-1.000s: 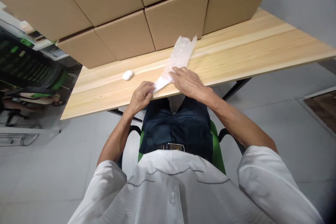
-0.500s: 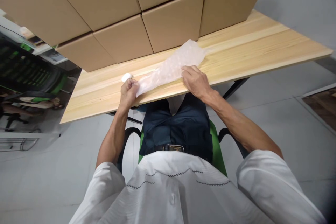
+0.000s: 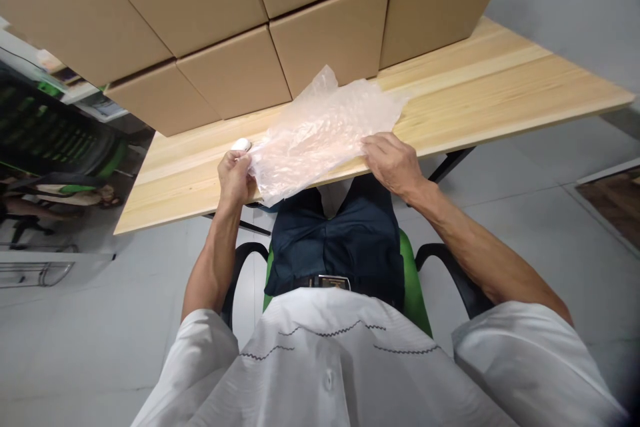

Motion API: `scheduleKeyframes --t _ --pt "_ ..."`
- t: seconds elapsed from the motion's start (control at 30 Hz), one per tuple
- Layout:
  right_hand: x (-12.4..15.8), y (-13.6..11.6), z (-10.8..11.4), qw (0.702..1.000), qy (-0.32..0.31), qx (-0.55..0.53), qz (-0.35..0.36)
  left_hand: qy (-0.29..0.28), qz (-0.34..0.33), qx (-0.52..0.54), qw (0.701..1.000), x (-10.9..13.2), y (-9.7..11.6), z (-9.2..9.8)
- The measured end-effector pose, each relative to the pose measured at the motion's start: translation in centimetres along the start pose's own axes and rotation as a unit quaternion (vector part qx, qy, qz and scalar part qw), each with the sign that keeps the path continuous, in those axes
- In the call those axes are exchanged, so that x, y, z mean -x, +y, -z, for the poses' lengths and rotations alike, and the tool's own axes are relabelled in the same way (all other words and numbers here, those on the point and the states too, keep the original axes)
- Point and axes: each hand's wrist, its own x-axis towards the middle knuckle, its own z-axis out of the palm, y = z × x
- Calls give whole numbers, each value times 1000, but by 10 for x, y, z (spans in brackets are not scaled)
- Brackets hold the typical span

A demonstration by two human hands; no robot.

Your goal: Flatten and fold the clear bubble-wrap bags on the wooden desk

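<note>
A clear bubble-wrap sheet (image 3: 320,130) is spread out over the near edge of the wooden table (image 3: 475,93). My left hand (image 3: 234,177) is closed, pinching the sheet's left corner. My right hand (image 3: 393,160) grips the sheet's right edge, fingers curled over it. A small white earbud case (image 3: 241,145) lies on the table just behind my left hand, partly hidden by it.
Several brown cardboard boxes (image 3: 240,73) are stacked along the back of the table, close behind the sheet. I sit on a green chair (image 3: 413,280). Office chairs and a desk stand at the far left (image 3: 55,140).
The sheet went from a narrow rolled strip to a wide open sheet. My left hand moved left toward the white case, and my right hand moved right, pulling the sheet apart.
</note>
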Motion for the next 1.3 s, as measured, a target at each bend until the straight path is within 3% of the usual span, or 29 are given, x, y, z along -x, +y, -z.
scheduleKeyframes --t 0.13,0.2,0.3,0.4,0.53,0.6,0.67,0.8,1.03,1.17,1.3 --pt "11 -5 3 999 0 39 22 -33 -29 -51 998 -5 -3 12" --pt "16 -8 5 999 -4 48 25 -44 -92 -115 988 -8 1 20" --pt "20 -9 8 998 -11 53 33 -71 -202 -241 947 -13 11 20" --pt "23 -9 8 998 -7 42 43 -134 -247 -330 901 -23 21 -7" --pt "26 -10 6 999 -9 12 34 -224 -244 -423 844 -39 21 -66" --pt "28 -11 6 1000 -19 3 24 -240 -257 -467 811 -43 14 -88" --pt "30 -11 7 1000 -26 2 15 -245 -281 -486 791 -45 4 -97" --pt "35 -11 12 1000 -21 14 13 -223 -302 -481 792 -45 -9 -90" --pt "38 -12 17 1000 -18 9 7 -177 -264 -414 853 -73 -8 -78" --pt "40 -12 22 1000 -15 3 5 -200 -250 -422 848 -95 -4 -83" --pt "43 -10 26 1000 -15 12 7 -228 -221 -439 840 -97 6 -86"
